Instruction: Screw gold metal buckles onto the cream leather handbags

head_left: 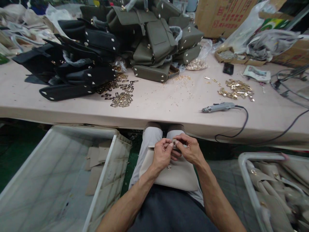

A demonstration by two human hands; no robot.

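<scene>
At a pale surface [149,106] heaped with olive bags [159,38] and black bags [77,77], sits with a cream bag [184,177] across the lap; with left hand [162,154] and right hand [189,149], pinches a small piece [174,142] above it.

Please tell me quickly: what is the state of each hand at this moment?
Left hand: closed, fingertips pinching a small piece.
Right hand: closed, fingertips on the same small piece.
</scene>
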